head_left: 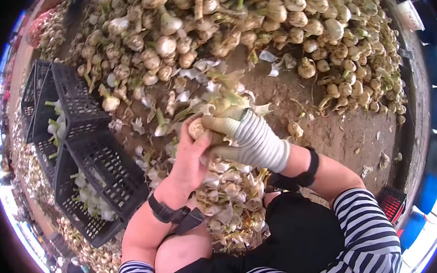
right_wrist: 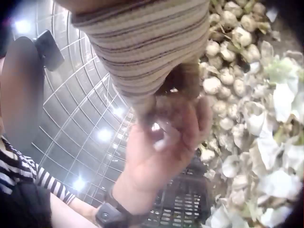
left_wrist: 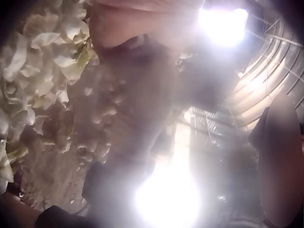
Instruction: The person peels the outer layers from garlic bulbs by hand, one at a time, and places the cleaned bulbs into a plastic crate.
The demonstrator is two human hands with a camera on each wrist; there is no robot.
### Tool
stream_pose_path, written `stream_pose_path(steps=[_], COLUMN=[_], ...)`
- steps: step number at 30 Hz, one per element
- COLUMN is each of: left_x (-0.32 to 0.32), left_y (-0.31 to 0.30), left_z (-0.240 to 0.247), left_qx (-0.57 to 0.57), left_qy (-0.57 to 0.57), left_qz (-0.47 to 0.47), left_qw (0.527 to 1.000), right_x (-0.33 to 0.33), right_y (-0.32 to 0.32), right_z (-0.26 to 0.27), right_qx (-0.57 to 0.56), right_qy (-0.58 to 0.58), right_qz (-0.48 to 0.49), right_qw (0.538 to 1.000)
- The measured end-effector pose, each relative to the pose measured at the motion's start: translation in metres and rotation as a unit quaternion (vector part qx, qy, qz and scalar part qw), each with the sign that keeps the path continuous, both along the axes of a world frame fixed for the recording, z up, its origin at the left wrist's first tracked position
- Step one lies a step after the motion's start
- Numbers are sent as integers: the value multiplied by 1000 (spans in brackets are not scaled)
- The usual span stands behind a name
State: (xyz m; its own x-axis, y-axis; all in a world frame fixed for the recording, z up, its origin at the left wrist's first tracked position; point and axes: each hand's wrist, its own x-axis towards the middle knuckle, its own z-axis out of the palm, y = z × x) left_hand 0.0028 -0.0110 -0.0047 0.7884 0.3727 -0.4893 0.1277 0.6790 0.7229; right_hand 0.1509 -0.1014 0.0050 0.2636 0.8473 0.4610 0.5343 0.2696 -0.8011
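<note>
Head view: bare L hand [head_left: 186,157] grasps a garlic bulb [head_left: 196,128] betw. thumb & fingers, held above the floor [head_left: 370,137], over loose skins. Gloved R hand [head_left: 241,138] meets it from the other side, fingers bent twd the bulb; can't tell if it's pinching the bulb, a bit of skin, or nothing. Big garlic heap [head_left: 288,14] takes up the floor's far edge; black crates [head_left: 107,167] stand by its left edge w/ pale garlic [head_left: 54,125] inside; skin pile [head_left: 231,203] lies twd the near edge, betw. the person's legs.

Step in hand looks like working over the bulb's outer skin. To do it well: L hand firm but not squeezing, turning the bulb a little at a time; R thumb prob. best pushing skin away from the L fingertips, b/c they sit v. close to the gloved ones. Too hard a push could split cloves. Hands over the pile = scraps drop there, not in the crates, so that position suits.

L wrist view: glare & blur; skins show on the left side, but bulb & grip can't be made out.

R wrist view: R hand's striped cuff [right_wrist: 147,57] up close, L fingers curled just past it. Smth white shows in the L palm; bulb or skin, can't tell. Contact is blurred, so R grip unconfirmed here too.
</note>
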Motion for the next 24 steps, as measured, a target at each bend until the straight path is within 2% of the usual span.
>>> stream_pose_path(steps=[1, 2, 3, 4, 5, 7, 8, 10, 12, 13, 14, 16, 18, 19, 22, 24], left_x=[4, -2, -4, -5, -5, -6, -5, -9, -18, -19, -17, -17, -19, -21, -20, -20], left_y=[1, 7, 8, 8, 8, 5, 0, 2, 4, 7, 9, 14, 17, 17, 13, 11], left_z=[10, 12, 13, 14, 15, 14, 8, 10, 0, 1, 6, 9, 12, 13, 9, 10], left_qx=[-57, -57, -26, 5, 4, 164, 187, 157, 133, 82, 58, 11, 7, 1, 50, 94], left_qy=[-16, -27, -43, -62, -63, -7, -13, -28, -45, -23, -27, -47, -37, -23, 10, 19], left_qz=[84, 77, 82, 87, 88, 10, 56, 56, 67, 63, 80, 108, 91, 69, 50, 32], left_qw=[995, 995, 995, 994, 994, 986, 981, 986, 988, 994, 995, 993, 995, 997, 997, 995], right_x=[5, 17, 24, 32, 23, -13, -21, -20, -12, -6, 2, 11, 7, 5, 2, 0], right_y=[2, 3, 4, 14, 17, 22, 23, 22, 25, 27, 28, 27, 23, 26, 24, 27], right_z=[3, 5, 7, 4, 4, 11, 13, 11, -5, -14, -22, -19, -10, -6, 2, -5], right_qx=[-19, -39, -124, -8, -9, -10, -10, -62, -60, -90, -25, 30, 10, 55, -66, -75], right_qy=[0, -1, 126, -3, -4, -145, -214, -187, -231, -218, -254, -109, -176, -272, -320, -319], right_qz=[-7, -15, -52, -118, -118, -92, -78, -24, -69, -85, -142, -75, 23, 27, 71, 76], right_qw=[1000, 999, 983, 993, 993, 985, 974, 980, 969, 968, 956, 991, 984, 960, 942, 942])
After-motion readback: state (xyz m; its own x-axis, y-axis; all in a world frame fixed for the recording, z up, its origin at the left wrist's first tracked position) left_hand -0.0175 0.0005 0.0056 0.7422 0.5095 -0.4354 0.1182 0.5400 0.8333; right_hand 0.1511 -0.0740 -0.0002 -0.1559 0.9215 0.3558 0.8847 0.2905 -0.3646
